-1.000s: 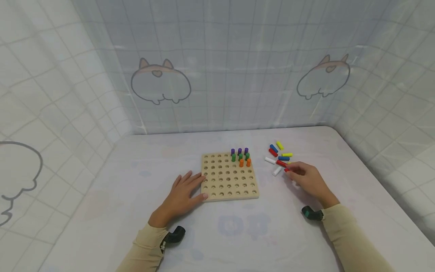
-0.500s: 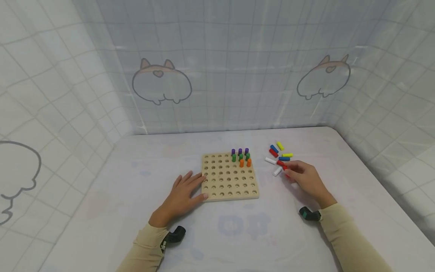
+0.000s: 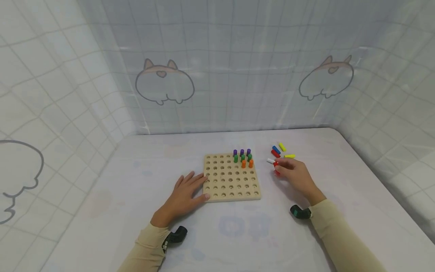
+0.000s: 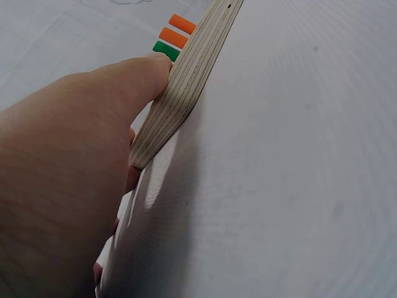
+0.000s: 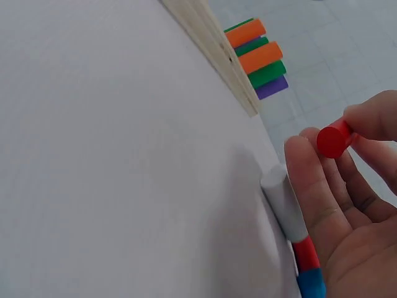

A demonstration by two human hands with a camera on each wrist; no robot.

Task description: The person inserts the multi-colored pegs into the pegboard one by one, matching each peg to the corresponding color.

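A wooden peg board lies on the table, with purple, green and orange pegs standing in its far right corner. My left hand lies flat, its fingers touching the board's left edge. Thumb and fingers of my right hand pinch a red peg, held just above the table right of the board. A white peg lies under those fingers.
Loose pegs lie to the right of the board: yellow, blue, red, another yellow and white. Tiled curtain walls close in the table on three sides.
My right hand has picked a red peg out of the loose pile and moved left toward the board. The left hand has stayed where it was.
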